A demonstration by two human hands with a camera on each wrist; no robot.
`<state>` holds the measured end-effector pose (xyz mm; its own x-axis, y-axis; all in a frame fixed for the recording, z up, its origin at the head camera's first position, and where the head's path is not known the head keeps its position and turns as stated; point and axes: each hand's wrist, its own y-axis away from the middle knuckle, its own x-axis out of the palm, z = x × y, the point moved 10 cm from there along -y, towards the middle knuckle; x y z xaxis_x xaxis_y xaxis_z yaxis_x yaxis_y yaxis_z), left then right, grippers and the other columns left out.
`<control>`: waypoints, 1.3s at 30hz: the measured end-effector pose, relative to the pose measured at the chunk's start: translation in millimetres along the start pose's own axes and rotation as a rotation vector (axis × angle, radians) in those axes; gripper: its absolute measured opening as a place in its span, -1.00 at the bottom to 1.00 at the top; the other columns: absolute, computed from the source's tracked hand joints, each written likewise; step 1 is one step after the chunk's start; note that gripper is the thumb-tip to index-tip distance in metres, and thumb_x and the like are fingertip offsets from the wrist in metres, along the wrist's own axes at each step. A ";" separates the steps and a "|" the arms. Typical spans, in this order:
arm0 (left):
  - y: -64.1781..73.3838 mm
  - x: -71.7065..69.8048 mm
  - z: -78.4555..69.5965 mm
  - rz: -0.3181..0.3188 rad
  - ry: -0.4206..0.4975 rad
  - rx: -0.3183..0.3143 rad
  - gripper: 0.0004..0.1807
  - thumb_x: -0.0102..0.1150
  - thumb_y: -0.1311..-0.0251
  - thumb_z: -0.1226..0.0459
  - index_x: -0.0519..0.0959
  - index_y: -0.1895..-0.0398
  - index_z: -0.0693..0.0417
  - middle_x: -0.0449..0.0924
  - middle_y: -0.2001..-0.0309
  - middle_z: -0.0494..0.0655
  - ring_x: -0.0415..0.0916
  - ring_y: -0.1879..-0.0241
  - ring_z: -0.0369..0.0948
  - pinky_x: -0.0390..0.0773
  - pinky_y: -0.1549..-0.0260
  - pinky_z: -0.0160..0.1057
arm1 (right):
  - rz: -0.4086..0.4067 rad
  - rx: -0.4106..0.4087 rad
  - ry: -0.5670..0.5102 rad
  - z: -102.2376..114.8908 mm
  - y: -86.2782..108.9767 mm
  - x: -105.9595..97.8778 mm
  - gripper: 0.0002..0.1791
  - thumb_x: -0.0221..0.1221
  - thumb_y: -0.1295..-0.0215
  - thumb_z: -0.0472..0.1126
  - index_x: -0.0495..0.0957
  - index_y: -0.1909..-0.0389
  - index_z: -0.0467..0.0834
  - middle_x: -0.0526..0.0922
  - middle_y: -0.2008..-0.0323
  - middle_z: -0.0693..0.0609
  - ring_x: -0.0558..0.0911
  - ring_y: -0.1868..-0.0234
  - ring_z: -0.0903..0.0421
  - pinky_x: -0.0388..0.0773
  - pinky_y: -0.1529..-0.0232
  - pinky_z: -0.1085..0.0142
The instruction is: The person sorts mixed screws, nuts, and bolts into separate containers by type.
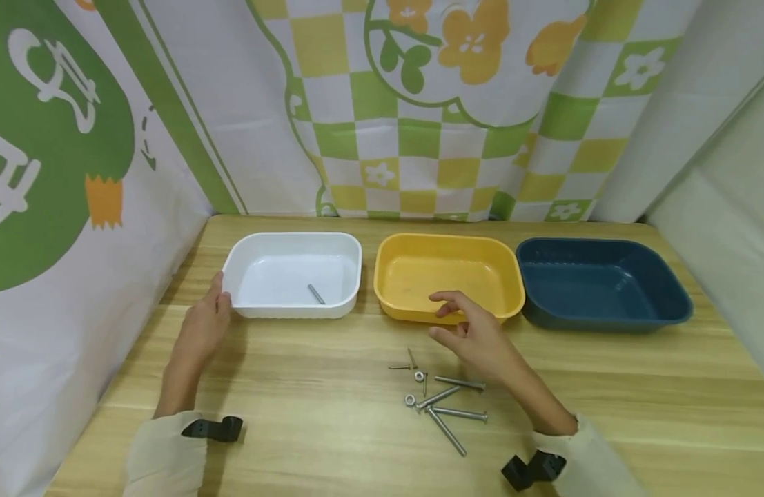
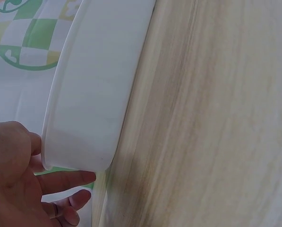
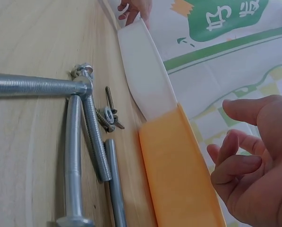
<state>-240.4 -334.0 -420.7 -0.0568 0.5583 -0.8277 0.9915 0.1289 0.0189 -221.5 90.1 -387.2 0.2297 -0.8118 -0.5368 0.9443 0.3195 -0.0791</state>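
My left hand touches the left end of a white tray, its fingers fairly straight against the outer wall in the left wrist view. One short metal bolt-like rod lies inside that tray. Over the front rim of a yellow tray hovers my right hand, fingers loosely bent and holding nothing. Below it on the table lie several long bolts, crossing or side by side. Two hex nuts and some small screws lie at their left and upper side.
A dark blue tray stands at the right, against or very close to the yellow one. All three trays line the back of the wooden table. A patterned cloth hangs behind it, and white cloth encloses the sides.
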 end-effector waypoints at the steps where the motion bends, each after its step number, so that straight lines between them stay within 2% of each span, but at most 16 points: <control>1: 0.3 0.2 0.5 0.000 0.000 -0.003 -0.35 -0.53 -0.58 0.09 -0.16 -0.59 0.23 0.10 -0.38 0.55 0.15 -0.25 0.52 0.17 -0.20 0.40 | 0.003 -0.005 -0.003 -0.4 1.2 -1.0 -0.50 0.34 -0.30 -0.28 0.47 -0.24 -0.10 0.59 0.08 -0.11 0.30 0.66 0.17 0.29 0.63 0.37; 6: 0.9 0.5 0.6 -0.002 0.006 -0.002 -0.35 -0.52 -0.59 0.10 -0.16 -0.60 0.23 0.09 -0.39 0.53 0.14 -0.26 0.52 0.16 -0.20 0.41 | 0.021 -0.021 -0.005 -1.4 8.1 -4.6 -0.47 0.34 -0.30 -0.26 0.46 -0.27 -0.07 0.59 0.03 -0.14 0.32 0.66 0.18 0.33 0.62 0.35; 11: 1.2 0.5 -0.5 0.000 0.016 0.005 -0.35 -0.51 -0.59 0.10 -0.16 -0.60 0.22 0.09 -0.39 0.52 0.14 -0.25 0.53 0.16 -0.19 0.41 | 0.089 -0.025 -0.004 -4.2 21.0 -5.5 -0.39 0.35 -0.29 -0.23 0.40 -0.34 -0.02 0.56 -0.06 -0.23 0.33 0.67 0.21 0.33 0.64 0.36; 14: 1.3 0.4 0.4 0.003 0.018 -0.001 -0.35 -0.52 -0.59 0.09 -0.17 -0.60 0.20 0.08 -0.40 0.50 0.13 -0.25 0.54 0.15 -0.19 0.42 | 0.111 -0.044 -0.006 -5.5 28.9 -6.4 -0.37 0.35 -0.29 -0.24 0.39 -0.36 -0.06 0.55 -0.06 -0.26 0.31 0.69 0.24 0.32 0.66 0.36; 21: 0.5 0.9 1.6 0.001 0.019 -0.004 -0.35 -0.52 -0.58 0.08 -0.18 -0.61 0.18 0.08 -0.39 0.52 0.14 -0.24 0.54 0.16 -0.19 0.42 | 0.106 -0.013 0.012 -24.8 45.5 -9.6 -0.32 0.39 -0.22 -0.31 0.38 -0.36 -0.12 0.57 0.02 -0.21 0.29 0.68 0.27 0.31 0.66 0.38; 30: 0.5 1.6 2.4 -0.002 0.021 -0.014 -0.35 -0.53 -0.57 0.08 -0.18 -0.61 0.18 0.09 -0.39 0.52 0.15 -0.24 0.54 0.16 -0.19 0.42 | 0.066 0.048 0.077 -46.9 52.7 -14.7 -0.36 0.39 -0.25 -0.20 0.41 -0.33 -0.09 0.62 0.08 -0.14 0.36 0.65 0.21 0.36 0.63 0.34; 35: 3.2 2.0 3.8 0.005 0.028 -0.016 -0.34 -0.55 -0.58 0.05 -0.20 -0.61 0.16 0.06 -0.41 0.50 0.12 -0.27 0.52 0.16 -0.19 0.42 | 0.052 0.060 0.150 -52.8 53.1 -14.2 -0.39 0.38 -0.26 -0.16 0.44 -0.31 -0.11 0.64 0.15 -0.09 0.47 0.49 0.14 0.43 0.45 0.28; 39: 2.9 3.5 3.3 0.020 0.035 -0.014 -0.33 -0.56 -0.58 0.02 -0.23 -0.61 0.12 0.04 -0.44 0.46 0.09 -0.31 0.49 0.15 -0.21 0.41 | 0.061 0.075 0.182 -57.8 55.0 -12.4 -0.40 0.41 -0.21 -0.18 0.48 -0.27 -0.13 0.63 0.21 -0.04 0.46 0.47 0.13 0.41 0.41 0.27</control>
<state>-237.4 -334.4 -425.3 -0.0414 0.5894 -0.8068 0.9908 0.1286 0.0431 -186.1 146.0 -433.5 0.2466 -0.6880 -0.6825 0.9465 0.3224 0.0171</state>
